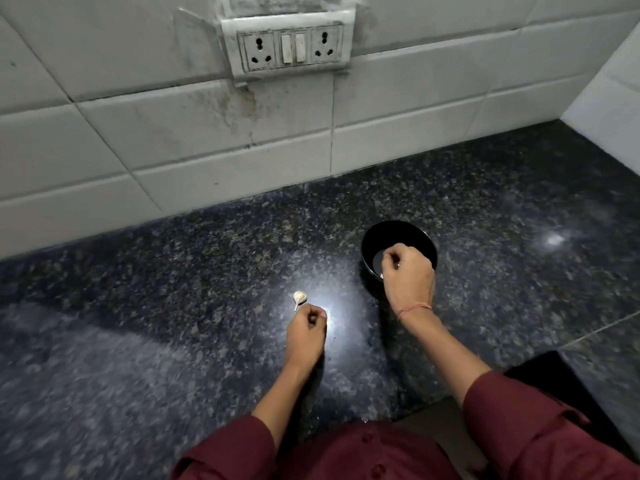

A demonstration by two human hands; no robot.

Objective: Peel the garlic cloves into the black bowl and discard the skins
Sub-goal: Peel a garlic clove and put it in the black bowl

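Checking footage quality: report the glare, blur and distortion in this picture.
Head view: strong glare on the counter beside the left hand, a fainter spot far right; the wall tiles bow from the wide lens; the counter's near corners look smeared; the bowl interior is nearly black.

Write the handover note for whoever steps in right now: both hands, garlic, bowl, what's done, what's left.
Left hand: fingers curled, just behind the garlic piece on the countertop; unclear if it holds anything.
Right hand: curled over the black bowl; a pale bit shows beneath it, but I cannot tell what it is.
Done: unknown, since the bowl's contents are hidden.
Left: peel that garlic piece, which seems to be in its skin, then discard the skins.
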